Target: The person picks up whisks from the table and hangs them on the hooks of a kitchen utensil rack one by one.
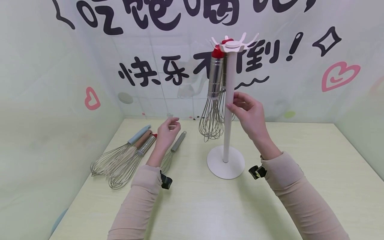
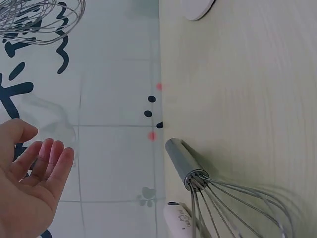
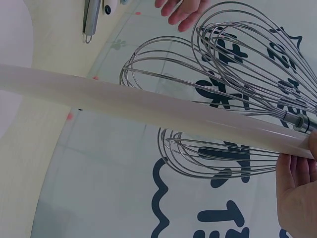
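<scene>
My right hand [image 1: 250, 115] holds the upright pole [image 1: 229, 116] of a white stand between thumb and fingers, about halfway up. Steel whisks with red handle ends hang from the stand's hooked top [image 1: 234, 46], the front whisk [image 1: 215, 80] left of the pole and another partly hidden behind it. Their wire loops [image 3: 223, 64] show beside the pole in the right wrist view. My left hand [image 1: 168, 131] is raised with fingers loosely bent and holds nothing. Below it, a grey-handled whisk [image 2: 185, 161] lies on the table.
At the left of the table lie a blue-handled whisk [image 1: 138, 135], a brown-handled whisk [image 1: 142, 140] and a steel whisk with a red end [image 1: 147, 145]. The stand's round base [image 1: 216, 166] rests on the table [image 1: 198, 206]. A printed wall hanging [image 1: 180, 110] rises behind.
</scene>
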{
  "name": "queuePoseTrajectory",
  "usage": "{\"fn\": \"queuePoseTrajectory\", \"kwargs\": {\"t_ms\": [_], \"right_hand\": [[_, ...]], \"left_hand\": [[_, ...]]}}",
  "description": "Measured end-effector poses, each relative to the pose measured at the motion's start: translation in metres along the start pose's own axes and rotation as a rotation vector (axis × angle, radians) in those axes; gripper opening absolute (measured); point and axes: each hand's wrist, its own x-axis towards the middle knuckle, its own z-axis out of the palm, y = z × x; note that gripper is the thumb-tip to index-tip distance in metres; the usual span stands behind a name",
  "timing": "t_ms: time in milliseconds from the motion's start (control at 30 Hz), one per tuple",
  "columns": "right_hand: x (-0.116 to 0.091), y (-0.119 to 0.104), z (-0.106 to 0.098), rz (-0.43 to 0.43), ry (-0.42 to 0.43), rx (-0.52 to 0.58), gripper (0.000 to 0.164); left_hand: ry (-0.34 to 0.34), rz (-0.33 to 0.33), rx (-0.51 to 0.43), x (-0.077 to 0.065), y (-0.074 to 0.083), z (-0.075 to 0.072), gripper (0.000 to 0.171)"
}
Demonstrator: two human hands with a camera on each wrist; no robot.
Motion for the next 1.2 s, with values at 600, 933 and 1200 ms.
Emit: {"fn": "queuePoseTrajectory", "kwargs": {"t_ms": [600, 933, 1200], "right_hand": [[-0.001, -0.001, 0.0, 0.005, 0.002, 0.013, 0.034], [-0.001, 0.0, 0.0, 0.01, 0.003, 0.009, 0.034], [-0.001, 0.0, 0.0, 0.009, 0.004, 0.008, 0.034]], "left_hand": [[-0.068, -0.062, 0.083, 0.002, -0.038, -0.002, 0.042], [-0.112, -0.066, 0.131, 0.001, -0.049, 0.0, 0.042], [-0.144, -0.084, 0.155, -0.001, -0.057, 0.001, 0.042]]}}
